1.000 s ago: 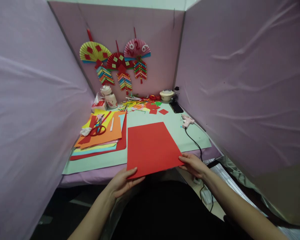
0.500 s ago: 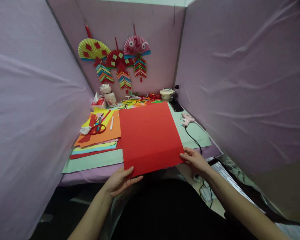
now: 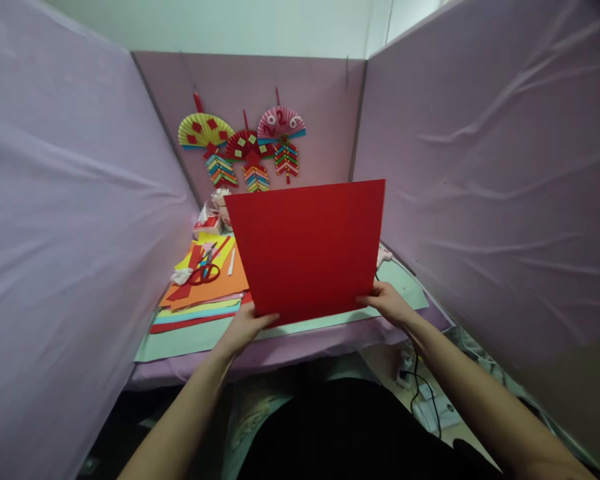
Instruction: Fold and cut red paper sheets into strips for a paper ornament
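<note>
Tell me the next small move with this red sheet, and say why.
I would probably tilt the red sheet down toward the green cover. The left hand and right hand grip it near its lower corners, its top edge is raised, and it hides the middle of that cover.

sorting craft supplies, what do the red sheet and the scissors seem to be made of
The red sheet looks like matte card or thick paper: no glare, nearly flat when held up. The scissors likely have smooth plastic handles, evenly red, and metal blades, going by their grey.
</note>
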Tool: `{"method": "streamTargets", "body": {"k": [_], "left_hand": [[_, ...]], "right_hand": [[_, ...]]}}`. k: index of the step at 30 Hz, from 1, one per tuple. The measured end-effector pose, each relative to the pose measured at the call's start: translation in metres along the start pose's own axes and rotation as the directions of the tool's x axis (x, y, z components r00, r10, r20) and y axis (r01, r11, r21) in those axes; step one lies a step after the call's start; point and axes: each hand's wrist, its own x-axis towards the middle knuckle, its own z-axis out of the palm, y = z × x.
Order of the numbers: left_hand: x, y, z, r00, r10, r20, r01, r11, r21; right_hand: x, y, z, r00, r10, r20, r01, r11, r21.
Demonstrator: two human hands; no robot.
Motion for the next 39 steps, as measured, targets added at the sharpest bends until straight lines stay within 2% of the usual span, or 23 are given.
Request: {"method": "streamTargets", "body": {"k": [2,4,5,6,8,9,11,15,19,21,24,27,29,31,34,36,39], "left_hand": [[0.025,0.002,-0.004,0.989,0.117,-0.093,-0.095,0.973,0.212],[0.049,0.0,-0.009,0.953,0.277,-0.122,-0.218,0.908,0.358],[0.058,-0.004,-0.012,0.929,0.356,-0.101,-0.289,0.869,0.401],[0.066,-0.008,-0.014,0.907,0.421,-0.026,-0.369,0.822,0.434],[0.076,-0.018,-0.019,0.868,0.479,0.134,-0.472,0.71,0.522],[0.079,-0.024,-0.02,0.86,0.478,0.177,-0.486,0.664,0.569],[0.079,-0.036,-0.022,0.868,0.455,0.199,-0.469,0.618,0.63],[0.072,-0.049,-0.023,0.889,0.392,0.235,-0.44,0.594,0.673],[0.063,-0.044,-0.026,0.889,0.268,0.371,-0.457,0.479,0.75],[0.058,-0.04,-0.027,0.895,0.198,0.399,-0.445,0.421,0.79],[0.051,-0.036,-0.025,0.906,0.138,0.401,-0.422,0.384,0.821],[0.046,-0.036,-0.024,0.91,0.113,0.399,-0.411,0.371,0.833],[0.045,-0.036,-0.024,0.915,0.103,0.39,-0.399,0.377,0.836],[0.044,-0.037,-0.024,0.922,0.104,0.373,-0.382,0.406,0.83],[0.044,-0.034,-0.023,0.932,0.139,0.334,-0.357,0.505,0.786],[0.046,-0.03,-0.02,0.962,0.148,0.229,-0.271,0.612,0.743],[0.053,-0.023,-0.013,0.997,0.071,-0.001,-0.051,0.728,0.684]], "right_hand": [[0.018,-0.004,-0.006,0.993,-0.101,-0.062,0.092,0.987,-0.134],[0.034,-0.004,-0.013,0.967,-0.237,-0.09,0.201,0.933,-0.3],[0.042,-0.002,-0.018,0.95,-0.303,-0.071,0.258,0.895,-0.363],[0.048,0.001,-0.022,0.934,-0.357,-0.025,0.317,0.858,-0.405],[0.057,0.012,-0.03,0.907,-0.405,0.112,0.41,0.795,-0.447],[0.061,0.019,-0.033,0.898,-0.405,0.174,0.438,0.771,-0.463],[0.066,0.032,-0.036,0.895,-0.376,0.239,0.445,0.737,-0.509],[0.067,0.051,-0.037,0.916,-0.324,0.235,0.4,0.716,-0.572],[0.064,0.053,-0.038,0.918,-0.273,0.287,0.395,0.688,-0.609],[0.062,0.051,-0.041,0.908,-0.229,0.35,0.412,0.632,-0.656],[0.058,0.049,-0.043,0.904,-0.149,0.4,0.417,0.51,-0.752],[0.056,0.049,-0.045,0.911,-0.099,0.401,0.399,0.458,-0.794],[0.056,0.05,-0.046,0.916,-0.088,0.392,0.385,0.467,-0.796],[0.058,0.05,-0.047,0.927,-0.106,0.36,0.359,0.528,-0.769],[0.06,0.048,-0.046,0.962,-0.133,0.237,0.261,0.697,-0.668],[0.062,0.044,-0.042,0.989,-0.106,0.104,0.148,0.772,-0.618],[0.065,0.039,-0.032,0.996,-0.069,-0.062,0.016,0.788,-0.615]]}}
